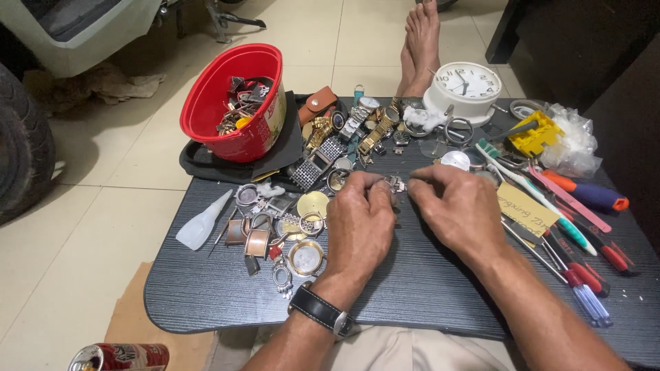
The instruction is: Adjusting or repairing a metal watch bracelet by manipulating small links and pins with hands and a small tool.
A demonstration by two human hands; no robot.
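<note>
while both hands meet over the middle of the dark table, the left hand and the right hand pinch a small silver watch part between their fingertips, just above the tabletop. a red bowl of parts stands far left, a white clock far right. screwdrivers lie right of the hands, loose watch cases left.

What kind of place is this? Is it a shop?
Probably a home watch-repair spot on a tiled floor, not a proper shop: a low dark table holds loose watches, screwdrivers and a white clock, while both hands work a small metal part.
</note>
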